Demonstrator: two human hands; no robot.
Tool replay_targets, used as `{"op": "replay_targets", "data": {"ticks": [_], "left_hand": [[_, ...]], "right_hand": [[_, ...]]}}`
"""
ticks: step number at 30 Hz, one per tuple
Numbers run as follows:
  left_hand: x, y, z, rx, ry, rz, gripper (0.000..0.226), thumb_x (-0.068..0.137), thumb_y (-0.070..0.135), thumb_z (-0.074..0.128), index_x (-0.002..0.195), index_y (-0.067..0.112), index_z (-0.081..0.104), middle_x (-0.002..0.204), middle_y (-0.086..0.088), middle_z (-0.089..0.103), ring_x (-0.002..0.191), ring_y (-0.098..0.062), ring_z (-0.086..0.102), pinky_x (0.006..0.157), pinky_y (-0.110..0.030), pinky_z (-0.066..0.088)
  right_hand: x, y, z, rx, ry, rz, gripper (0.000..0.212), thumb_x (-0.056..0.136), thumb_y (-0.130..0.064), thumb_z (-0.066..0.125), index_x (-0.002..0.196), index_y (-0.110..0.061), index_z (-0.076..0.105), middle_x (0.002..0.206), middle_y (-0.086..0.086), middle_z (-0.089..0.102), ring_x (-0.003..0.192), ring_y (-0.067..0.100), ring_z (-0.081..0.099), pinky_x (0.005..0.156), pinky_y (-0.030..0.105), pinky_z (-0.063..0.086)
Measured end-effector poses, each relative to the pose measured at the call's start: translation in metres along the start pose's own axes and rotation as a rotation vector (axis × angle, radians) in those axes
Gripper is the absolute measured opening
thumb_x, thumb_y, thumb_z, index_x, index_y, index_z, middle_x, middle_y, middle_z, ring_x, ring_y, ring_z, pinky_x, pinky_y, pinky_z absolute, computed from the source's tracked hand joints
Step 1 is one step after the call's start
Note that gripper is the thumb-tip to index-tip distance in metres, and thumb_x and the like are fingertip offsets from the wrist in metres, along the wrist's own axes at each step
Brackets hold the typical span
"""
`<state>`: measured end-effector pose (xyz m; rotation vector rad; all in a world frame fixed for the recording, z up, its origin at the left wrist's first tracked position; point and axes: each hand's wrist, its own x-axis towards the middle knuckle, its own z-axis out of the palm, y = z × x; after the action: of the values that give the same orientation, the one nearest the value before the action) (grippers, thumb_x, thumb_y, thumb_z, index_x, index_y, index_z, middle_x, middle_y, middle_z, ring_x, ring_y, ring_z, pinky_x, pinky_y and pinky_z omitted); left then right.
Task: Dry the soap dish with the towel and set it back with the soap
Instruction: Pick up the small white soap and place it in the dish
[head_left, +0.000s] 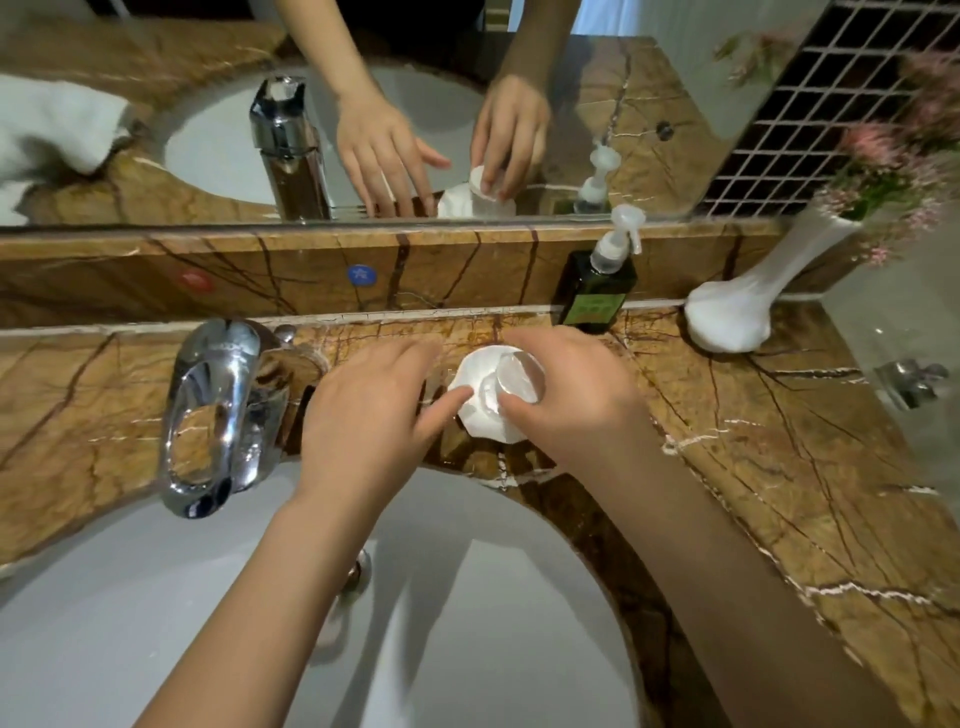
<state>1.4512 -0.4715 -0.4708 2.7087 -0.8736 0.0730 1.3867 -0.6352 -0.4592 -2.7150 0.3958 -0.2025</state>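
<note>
Soap dish (480, 418), white w/ a scalloped edge, sits on the marble desk (779, 441) just right of frame centre, behind the basin rim. On it, or just above it, I can't tell which, is a round pale piece in clear wrap, prob. the soap (519, 382). My right hand (576, 400) comes in from the right; its fingers (524, 340) are clamped round that soap, thumb on the near side. My left hand (363, 410) lies flat on the desk left of the dish, fingers apart and holding nothing, thumb tip touching the dish's left edge as if to steady it.

Judging from this, I'm at the set-back step: soap going onto the dish. Whether the dish is fully dry I can't tell.

Outward: chrome faucet (218, 415) at centre left, sink basin (156, 623) filling the lower frame, dark green pump bottle (595, 296) against the backsplash above the dish, white vase (737, 312) w/ pink flowers at upper right. A white towel (52, 124) shows only in the mirror, upper left.

Risks: the wrap looks slick, so the soap may slide off the dish toward the basin if released off-centre. The dish is near the rim; a nudge from my left thumb could tip it in. Lifting my right hand away carelessly could clip the pump bottle.
</note>
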Motion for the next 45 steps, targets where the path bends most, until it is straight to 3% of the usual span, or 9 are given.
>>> {"op": "replay_targets", "data": {"ticks": [8, 12, 16, 22, 27, 31, 38, 45], "left_hand": [[-0.014, -0.01, -0.006, -0.07, 0.01, -0.044, 0.044, 0.093, 0.048, 0.037, 0.12, 0.019, 0.058, 0.12, -0.001, 0.064, 0.112, -0.023, 0.054, 0.085, -0.037, 0.043], [-0.017, -0.009, -0.009, -0.114, 0.01, -0.023, 0.051, 0.093, 0.047, 0.028, 0.119, 0.016, 0.059, 0.118, -0.004, 0.065, 0.11, -0.026, 0.055, 0.085, -0.039, 0.043], [-0.018, -0.008, -0.009, -0.097, -0.03, -0.029, 0.048, 0.094, 0.046, 0.031, 0.121, 0.017, 0.058, 0.119, -0.004, 0.064, 0.11, -0.025, 0.055, 0.086, -0.039, 0.043], [-0.02, 0.001, -0.013, -0.085, -0.057, -0.026, 0.049, 0.094, 0.047, 0.028, 0.119, 0.017, 0.059, 0.115, -0.002, 0.065, 0.107, -0.024, 0.056, 0.083, -0.038, 0.045], [-0.008, 0.019, -0.04, -0.076, -0.007, -0.019, 0.047, 0.092, 0.05, 0.031, 0.116, 0.02, 0.06, 0.115, 0.0, 0.065, 0.108, -0.022, 0.056, 0.083, -0.037, 0.043], [0.007, 0.036, -0.084, -0.051, 0.074, 0.044, 0.058, 0.09, 0.055, 0.026, 0.125, 0.02, 0.056, 0.131, -0.005, 0.058, 0.123, -0.023, 0.049, 0.097, -0.04, 0.039], [0.022, 0.073, -0.17, -0.014, 0.218, 0.095, 0.062, 0.089, 0.059, 0.022, 0.133, 0.023, 0.048, 0.141, -0.006, 0.05, 0.131, -0.025, 0.041, 0.103, -0.042, 0.035], [0.006, 0.076, -0.198, 0.007, 0.233, 0.113, 0.063, 0.089, 0.059, 0.023, 0.132, 0.022, 0.05, 0.138, -0.006, 0.052, 0.13, -0.024, 0.042, 0.103, -0.04, 0.035]], "right_hand": [[0.009, -0.009, 0.013, -0.038, -0.064, -0.014, 0.054, 0.075, -0.028, 0.066, 0.127, -0.023, 0.052, 0.121, 0.002, 0.061, 0.111, 0.021, 0.053, 0.086, 0.03, 0.04], [0.007, -0.008, 0.015, -0.044, -0.088, -0.015, 0.051, 0.075, -0.021, 0.064, 0.125, -0.019, 0.054, 0.117, 0.007, 0.061, 0.107, 0.026, 0.053, 0.081, 0.032, 0.041], [0.003, -0.008, 0.017, -0.017, -0.061, -0.016, 0.048, 0.076, -0.019, 0.064, 0.123, -0.016, 0.056, 0.116, 0.008, 0.062, 0.106, 0.026, 0.054, 0.083, 0.032, 0.041], [0.0, -0.006, 0.015, -0.007, -0.09, 0.014, 0.052, 0.078, -0.034, 0.067, 0.127, -0.019, 0.053, 0.12, 0.004, 0.06, 0.109, 0.023, 0.054, 0.085, 0.032, 0.042], [-0.002, -0.009, -0.03, -0.083, -0.03, 0.002, 0.056, 0.079, -0.043, 0.066, 0.129, -0.024, 0.051, 0.127, 0.0, 0.058, 0.116, 0.021, 0.052, 0.088, 0.035, 0.045], [-0.007, -0.018, -0.091, -0.08, 0.103, -0.064, 0.06, 0.081, -0.05, 0.06, 0.133, -0.023, 0.048, 0.127, -0.002, 0.058, 0.12, 0.018, 0.05, 0.091, 0.032, 0.043], [-0.018, -0.048, -0.188, -0.128, 0.293, -0.11, 0.065, 0.085, -0.061, 0.043, 0.138, -0.024, 0.043, 0.14, -0.004, 0.05, 0.136, 0.016, 0.035, 0.104, 0.034, 0.034], [-0.034, -0.064, -0.201, -0.125, 0.288, -0.08, 0.065, 0.085, -0.063, 0.041, 0.139, -0.026, 0.041, 0.142, -0.006, 0.048, 0.139, 0.015, 0.031, 0.103, 0.038, 0.037]]}}
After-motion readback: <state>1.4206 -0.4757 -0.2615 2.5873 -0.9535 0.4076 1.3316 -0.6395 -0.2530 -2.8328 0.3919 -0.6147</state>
